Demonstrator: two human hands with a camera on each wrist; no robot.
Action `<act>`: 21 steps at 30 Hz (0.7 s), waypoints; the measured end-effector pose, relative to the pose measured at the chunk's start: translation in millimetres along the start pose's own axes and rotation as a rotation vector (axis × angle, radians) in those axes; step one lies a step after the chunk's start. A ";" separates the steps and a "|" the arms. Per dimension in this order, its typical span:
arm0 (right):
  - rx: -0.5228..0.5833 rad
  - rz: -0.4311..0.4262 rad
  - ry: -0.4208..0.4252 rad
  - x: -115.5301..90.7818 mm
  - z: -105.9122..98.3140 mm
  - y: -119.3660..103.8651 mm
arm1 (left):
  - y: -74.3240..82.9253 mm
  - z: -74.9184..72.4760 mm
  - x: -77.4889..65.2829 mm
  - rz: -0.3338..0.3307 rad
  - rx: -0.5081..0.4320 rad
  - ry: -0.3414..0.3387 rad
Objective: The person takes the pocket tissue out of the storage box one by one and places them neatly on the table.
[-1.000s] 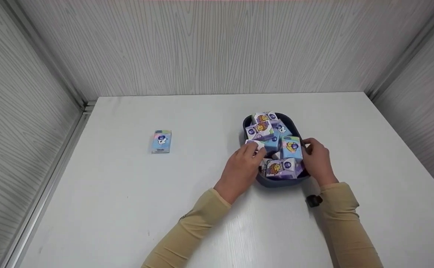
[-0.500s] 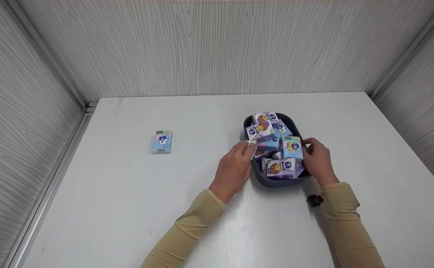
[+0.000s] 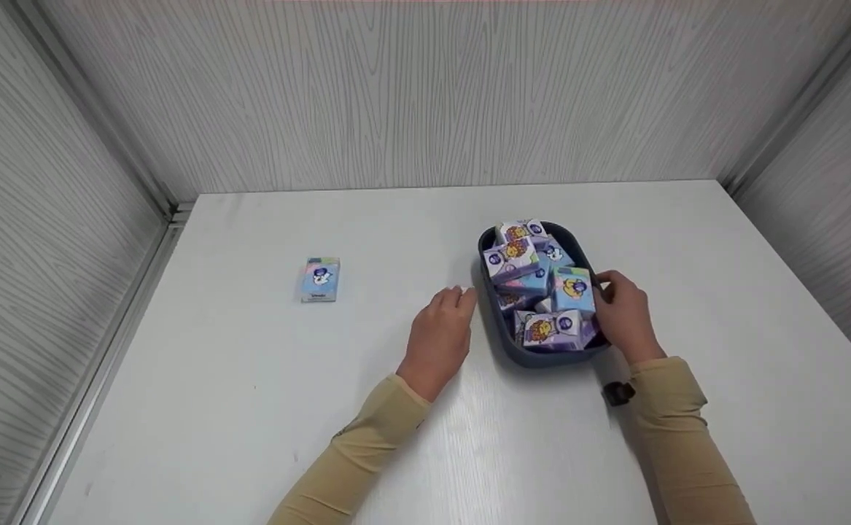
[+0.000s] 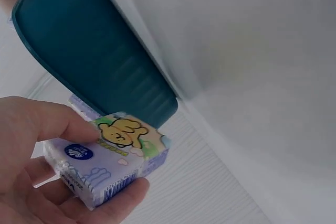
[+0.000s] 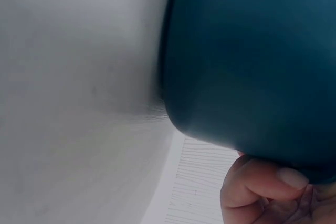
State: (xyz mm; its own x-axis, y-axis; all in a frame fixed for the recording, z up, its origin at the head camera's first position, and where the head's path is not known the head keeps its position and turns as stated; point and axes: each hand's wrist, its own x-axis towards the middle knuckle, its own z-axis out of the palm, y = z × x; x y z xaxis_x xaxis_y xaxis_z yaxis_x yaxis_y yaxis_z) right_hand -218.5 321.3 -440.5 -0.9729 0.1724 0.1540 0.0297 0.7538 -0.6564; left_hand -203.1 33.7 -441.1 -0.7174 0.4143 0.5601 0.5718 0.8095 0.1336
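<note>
My left hand is just left of a dark blue-green plastic basket. In the left wrist view it pinches a small purple tissue pack with a yellow cartoon bear; from the head view the fingers hide nearly all of it. On the basket's right side my right hand grips the rim, its fingers curled at the edge in the right wrist view. Several purple and blue tissue packs lie heaped inside the basket.
A single blue tissue pack lies flat on the white table to the left. Near the right wrist there is a small black object. Grey wood-grain panels enclose the table at the back and sides.
My left hand has drawn a tissue pack out of the basket and moved it left, past the rim. My right hand stays at the basket's right side.
</note>
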 end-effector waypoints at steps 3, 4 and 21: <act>-0.002 0.003 -0.003 0.3 0.3 0.1 | -2.2 -0.1 -2.6 -0.014 0.034 -0.097; -0.002 0.002 -0.003 0.4 0.4 0.0 | -2.7 -0.6 -3.2 -0.013 0.045 -0.130; -0.017 -0.014 0.011 -1.0 -0.8 -2.1 | -7.6 -8.2 -10.2 -0.072 0.189 -0.348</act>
State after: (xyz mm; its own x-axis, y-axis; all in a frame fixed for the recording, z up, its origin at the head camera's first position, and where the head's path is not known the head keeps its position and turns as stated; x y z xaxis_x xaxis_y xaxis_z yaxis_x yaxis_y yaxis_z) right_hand -217.5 320.0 -438.6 -0.9707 0.1684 0.1713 0.0197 0.7667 -0.6417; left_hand -196.9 19.9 -441.1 -0.8637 0.4433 0.2396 0.4547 0.8906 -0.0087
